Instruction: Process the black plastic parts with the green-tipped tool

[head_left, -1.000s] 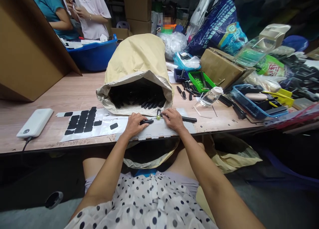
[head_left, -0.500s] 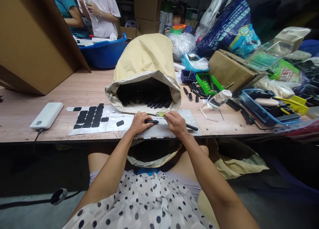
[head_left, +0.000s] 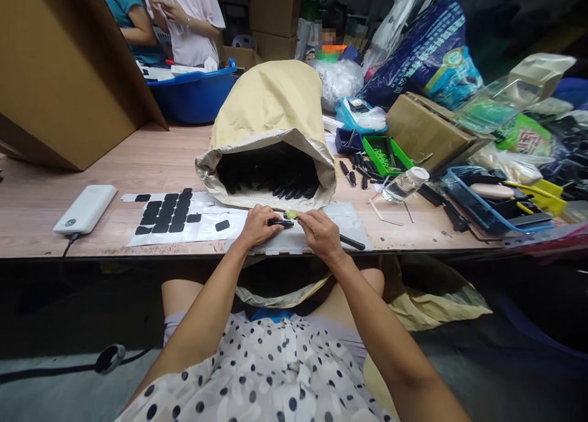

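Observation:
My left hand is closed around a slim black pen-like piece, whose tip points right. In my right hand is a tool with a black handle and a yellow-green round end; its exact kind I cannot make out. The round end sits just above the black piece; whether they touch is unclear. Both hands are over a grey-white board at the table's front edge. Behind them lies a beige sack, its mouth towards me, with many black pieces inside.
White sheets with black stickers and a white power bank lie left. To the right are a clear bottle, a green tray and a blue basket. A cardboard box and blue basin stand behind; two people are beyond.
The yellow-green end in my right hand has shifted slightly left along the black piece. My left hand stays nearly in place.

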### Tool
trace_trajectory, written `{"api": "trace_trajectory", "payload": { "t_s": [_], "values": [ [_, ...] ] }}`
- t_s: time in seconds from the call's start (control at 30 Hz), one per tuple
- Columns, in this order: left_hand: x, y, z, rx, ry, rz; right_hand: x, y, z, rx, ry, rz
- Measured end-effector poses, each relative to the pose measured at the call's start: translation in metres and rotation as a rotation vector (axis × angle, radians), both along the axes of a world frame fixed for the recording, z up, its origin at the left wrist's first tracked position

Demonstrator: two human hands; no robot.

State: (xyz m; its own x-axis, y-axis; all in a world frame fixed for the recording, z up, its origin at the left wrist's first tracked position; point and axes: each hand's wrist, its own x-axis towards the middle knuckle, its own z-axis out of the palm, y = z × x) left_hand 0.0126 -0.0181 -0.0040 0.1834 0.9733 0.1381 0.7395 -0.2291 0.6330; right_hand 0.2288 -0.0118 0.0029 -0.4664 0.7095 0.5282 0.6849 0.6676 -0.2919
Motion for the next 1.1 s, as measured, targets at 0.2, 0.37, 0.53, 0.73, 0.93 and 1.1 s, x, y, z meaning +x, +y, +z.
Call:
{"api": "trace_trajectory", "payload": {
  "t_s": [0.2,0.37,0.53,0.73,0.93,1.1],
  "values": [
    [0.002,0.000,0.002,-0.020,-0.011,0.026,0.013,0.002,-0.005,-0.035,-0.035,0.003],
    [0.003,-0.001,0.006,-0.034,0.013,0.031,0.023,0.021,-0.006,-0.002,-0.021,-0.039],
    [0.003,-0.003,0.007,-0.029,0.050,0.034,0.036,0.043,-0.015,0.007,-0.055,0.011],
    [0.000,0.000,0.004,-0.007,0.060,0.010,0.039,0.049,-0.024,-0.045,-0.043,0.030],
    [0.003,-0.013,0.019,0.064,-0.020,-0.020,0.034,0.048,-0.021,-0.084,-0.062,0.017],
    [0.032,-0.072,0.012,-0.126,-0.218,-0.383,0.034,0.047,-0.017,-0.100,-0.087,0.004]
  ]
}}
